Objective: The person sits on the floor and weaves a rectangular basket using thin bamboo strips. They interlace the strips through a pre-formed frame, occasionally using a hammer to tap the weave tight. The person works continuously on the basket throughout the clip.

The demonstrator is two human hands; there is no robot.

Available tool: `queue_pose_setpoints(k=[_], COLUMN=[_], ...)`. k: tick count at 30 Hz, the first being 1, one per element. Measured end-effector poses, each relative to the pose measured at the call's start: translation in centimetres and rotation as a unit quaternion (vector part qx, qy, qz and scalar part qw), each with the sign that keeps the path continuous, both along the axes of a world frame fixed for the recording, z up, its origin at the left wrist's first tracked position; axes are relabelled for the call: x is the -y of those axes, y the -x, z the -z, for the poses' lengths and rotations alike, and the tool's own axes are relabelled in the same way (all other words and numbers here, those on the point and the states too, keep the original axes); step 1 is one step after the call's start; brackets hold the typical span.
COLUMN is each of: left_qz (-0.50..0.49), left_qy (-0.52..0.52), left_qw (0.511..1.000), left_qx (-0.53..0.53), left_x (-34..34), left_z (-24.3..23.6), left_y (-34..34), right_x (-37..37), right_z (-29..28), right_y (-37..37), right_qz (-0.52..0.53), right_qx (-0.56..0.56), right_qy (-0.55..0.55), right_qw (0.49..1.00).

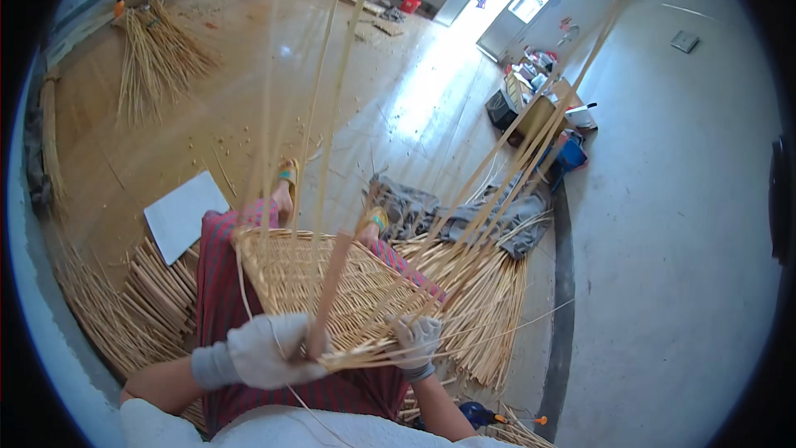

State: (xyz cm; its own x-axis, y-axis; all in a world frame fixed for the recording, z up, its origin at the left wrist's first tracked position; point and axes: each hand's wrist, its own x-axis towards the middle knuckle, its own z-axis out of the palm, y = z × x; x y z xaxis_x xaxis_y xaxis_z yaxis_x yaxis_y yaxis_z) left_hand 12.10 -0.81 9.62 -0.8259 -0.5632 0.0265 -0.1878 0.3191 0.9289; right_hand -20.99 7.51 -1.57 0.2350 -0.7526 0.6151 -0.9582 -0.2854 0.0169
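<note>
Lower centre of the frame: the half-woven wicker basket (332, 282) looks light and springy. Gloved left hand (269, 353) closes around a flat stake (330, 290); right hand (417, 342) pinches the rim strands.

Showing matt, rough woven cane in the basket (332, 282), pale knitted cloth on both gloves (269, 348), dry smooth rattan strips (489, 307), soft striped trouser fabric (217, 282), glossy polished floor (414, 108).

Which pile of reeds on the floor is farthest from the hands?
The fanned reed bundle at the far upper left; the other piles lie beside the lap, near the woven basket.
</note>
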Motion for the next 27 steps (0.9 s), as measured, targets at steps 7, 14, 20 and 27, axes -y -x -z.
queue_pose_setpoints(k=[7,14,20,27], left_qz=[-0.091,-0.071,-0.108,-0.124], left_qy=[-0.233,-0.084,-0.314,-0.363], left_qw=[0.968,0.994,0.942,0.923], left_qx=[0.028,-0.014,-0.050,-0.038], left_x=[10.8,12.1,11.3,11.9], left_z=[9.0,15.3,14.1,16.4], left_y=[-7.0,-8.5,-5.4,-5.6], right_x=[6.3,2.7,9.5,29.8], right_z=[5.0,-1.1,-2.5,1.0], right_y=[-7.7,-12.8,-17.8,-24.6], right_qz=[0.092,-0.056,-0.273,-0.150], right_qx=[-0.030,0.126,0.301,0.508], right_qy=[-0.174,-0.058,-0.072,-0.161], right_qw=[0.980,0.989,0.911,0.833])
